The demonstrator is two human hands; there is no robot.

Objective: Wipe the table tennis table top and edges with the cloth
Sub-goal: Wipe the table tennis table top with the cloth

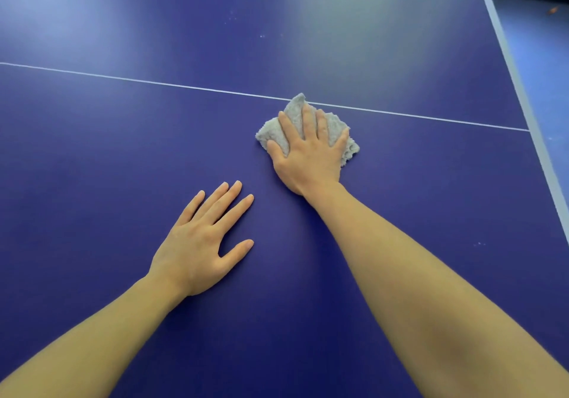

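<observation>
Cloth (334, 128) half hidden under flat, spread right hand (308, 157), left hand (201, 239) spread on table (123, 139), near edge cut off.

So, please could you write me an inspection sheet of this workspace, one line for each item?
Surface: glossy dark blue table tennis table top with thin white centre line; a few pale specks.
Job's things: crumpled grey fluffy cloth lying across the line.
Clutter: nothing seen.
Grips: right hand flat, fingers spread, pressing on the cloth; left hand flat on bare table, holding nothing.
Cables: nothing seen.
Surroundings: pale table edge at right; blue floor beyond, with a small orange scrap.
</observation>
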